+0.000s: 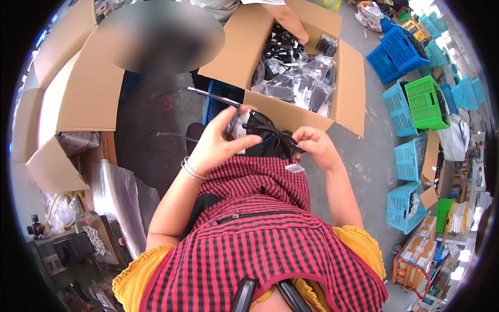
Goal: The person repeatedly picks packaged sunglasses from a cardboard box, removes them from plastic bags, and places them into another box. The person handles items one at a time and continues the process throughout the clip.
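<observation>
My left hand (214,146) grips a pair of dark glasses whose shiny temple (212,95) points out to the left. My right hand (319,150) pinches black sunglasses (269,128) by their temple end, and a small white tag (294,168) hangs just below. The thumb of my left hand lies close to these sunglasses; whether it touches them I cannot tell. Beyond my hands stands an open cardboard box (288,103). Loose black eyewear (282,43) and several clear plastic bags (300,76) with dark contents fill it.
Another person's forearm (290,23) reaches into the box. A blue crate (210,105) stands beside it. At left are a large carton (89,85) and a machine (101,238) with metal shavings. Blue crates (403,109) and a green crate (425,101) line the right side.
</observation>
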Tool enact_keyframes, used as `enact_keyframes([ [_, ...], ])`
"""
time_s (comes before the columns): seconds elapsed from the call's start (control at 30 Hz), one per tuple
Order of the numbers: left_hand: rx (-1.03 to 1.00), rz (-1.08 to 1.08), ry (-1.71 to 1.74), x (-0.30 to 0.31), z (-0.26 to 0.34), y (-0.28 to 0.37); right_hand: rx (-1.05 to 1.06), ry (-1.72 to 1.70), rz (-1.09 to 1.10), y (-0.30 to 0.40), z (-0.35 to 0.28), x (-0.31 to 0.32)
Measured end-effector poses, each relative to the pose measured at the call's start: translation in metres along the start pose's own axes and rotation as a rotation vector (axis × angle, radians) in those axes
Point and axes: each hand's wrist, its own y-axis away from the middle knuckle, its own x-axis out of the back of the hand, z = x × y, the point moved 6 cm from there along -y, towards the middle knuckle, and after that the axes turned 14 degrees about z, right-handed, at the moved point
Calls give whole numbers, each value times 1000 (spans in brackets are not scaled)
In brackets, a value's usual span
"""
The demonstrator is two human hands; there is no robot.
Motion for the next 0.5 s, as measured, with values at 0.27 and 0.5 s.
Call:
enact_keyframes([
  [0.27,156,151,39,-20,-28,11,201,42,244,37,17,-14],
  [0.5,596,180,259,-32,-69,25,621,601,524,44,-9,-32],
])
